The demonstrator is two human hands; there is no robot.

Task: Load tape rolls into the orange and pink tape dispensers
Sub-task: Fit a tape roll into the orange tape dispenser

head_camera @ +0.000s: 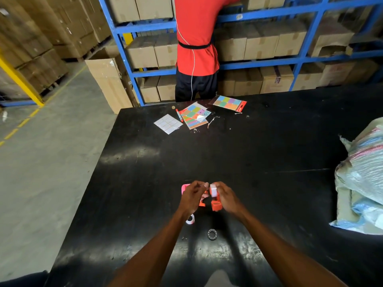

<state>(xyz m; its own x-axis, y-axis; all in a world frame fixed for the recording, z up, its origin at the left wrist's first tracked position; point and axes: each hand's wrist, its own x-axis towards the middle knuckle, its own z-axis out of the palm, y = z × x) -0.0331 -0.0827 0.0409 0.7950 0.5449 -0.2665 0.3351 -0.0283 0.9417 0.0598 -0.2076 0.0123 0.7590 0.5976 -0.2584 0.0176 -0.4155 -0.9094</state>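
Both my hands meet over the black table [248, 154]. My right hand [224, 198] grips the orange tape dispenser [216, 204] with a white tape roll [213, 190] at its top. My left hand [191, 196] pinches something small at the roll, likely the tape's end, and a second orange piece [202, 203] shows under its fingers. The pink dispenser [185, 188] lies on the table behind my left hand, mostly hidden. A pink-and-white tape roll [190, 220] lies under my left wrist. A dark ring [212, 234] lies nearer to me.
Coloured sticker sheets [195, 117], a white label sheet [168, 123] and a red pen [179, 115] lie at the table's far edge. A woven sack [362, 179] fills the right side. A person in a red shirt [196, 38] stands at blue shelves of cartons.
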